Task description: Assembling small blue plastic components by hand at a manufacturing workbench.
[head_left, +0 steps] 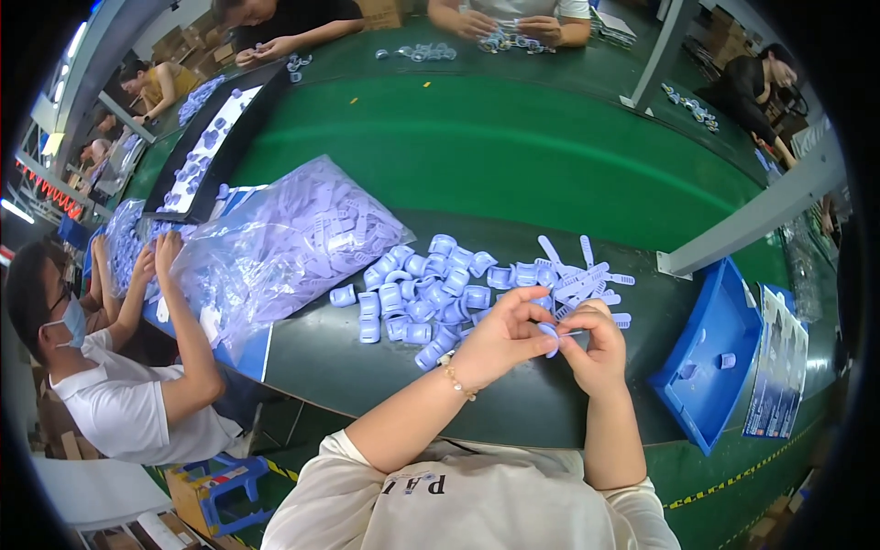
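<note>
My left hand (pixel 504 337) pinches a small lavender curved plastic piece (pixel 549 341) between thumb and fingers, over the near side of the dark green table. Close against it, my right hand (pixel 594 346) is closed with its fingertips at the same piece. A thin pale strip shows edge-on at the right fingers, mostly hidden by them. Beyond my left hand spreads a heap of lavender curved plastic pieces (pixel 423 295). Flat slotted lavender straps (pixel 581 282) lie loosely piled just past my right hand.
Left of the heap lies a large clear bag (pixel 321 215) full of lavender straps. A blue bin (pixel 704 399) with a few pieces sits at right, beside a printed sheet (pixel 777 367). A metal post (pixel 752 213) rises nearby. A masked co-worker (pixel 128 385) works at left; others sit across the green belt (pixel 495 137).
</note>
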A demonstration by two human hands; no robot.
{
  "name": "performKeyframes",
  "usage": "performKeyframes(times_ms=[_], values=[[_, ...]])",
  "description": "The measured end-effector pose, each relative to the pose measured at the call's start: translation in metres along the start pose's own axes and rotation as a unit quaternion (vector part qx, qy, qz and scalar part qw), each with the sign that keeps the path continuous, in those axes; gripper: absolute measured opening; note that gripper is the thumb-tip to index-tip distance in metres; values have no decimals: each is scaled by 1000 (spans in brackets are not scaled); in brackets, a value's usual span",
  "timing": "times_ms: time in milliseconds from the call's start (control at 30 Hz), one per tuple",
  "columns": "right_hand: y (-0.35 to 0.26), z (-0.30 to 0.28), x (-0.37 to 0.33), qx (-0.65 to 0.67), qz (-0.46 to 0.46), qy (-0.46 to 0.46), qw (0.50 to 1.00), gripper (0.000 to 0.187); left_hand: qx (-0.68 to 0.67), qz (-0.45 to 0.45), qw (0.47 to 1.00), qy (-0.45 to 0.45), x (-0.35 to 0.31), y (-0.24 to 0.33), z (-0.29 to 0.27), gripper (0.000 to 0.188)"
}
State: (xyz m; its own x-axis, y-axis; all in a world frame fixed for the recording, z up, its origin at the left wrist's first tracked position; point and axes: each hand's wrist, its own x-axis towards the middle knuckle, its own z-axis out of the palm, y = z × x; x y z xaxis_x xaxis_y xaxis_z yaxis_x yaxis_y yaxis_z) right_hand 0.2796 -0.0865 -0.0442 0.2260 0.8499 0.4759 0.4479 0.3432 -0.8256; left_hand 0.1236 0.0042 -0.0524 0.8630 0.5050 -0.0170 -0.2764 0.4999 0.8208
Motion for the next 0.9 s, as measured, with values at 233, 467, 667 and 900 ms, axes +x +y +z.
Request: performKeyframes(times_ms=[233,467,667,900], values=[[-8,-2,1,-91,-1,57,994,19,73,-77,994,-18,0,-3,-6,51],[-6,2,5,-171,-71,40,982,22,463,86,882,13,-6,5,3,63],[-8,-3,9,-190,-64,33,979,24,471,114,874,33,-2,-2,2,61],[-3,1,-1,-33,103,53,993,31,390,70,917,45,-4,-6,3,57]])
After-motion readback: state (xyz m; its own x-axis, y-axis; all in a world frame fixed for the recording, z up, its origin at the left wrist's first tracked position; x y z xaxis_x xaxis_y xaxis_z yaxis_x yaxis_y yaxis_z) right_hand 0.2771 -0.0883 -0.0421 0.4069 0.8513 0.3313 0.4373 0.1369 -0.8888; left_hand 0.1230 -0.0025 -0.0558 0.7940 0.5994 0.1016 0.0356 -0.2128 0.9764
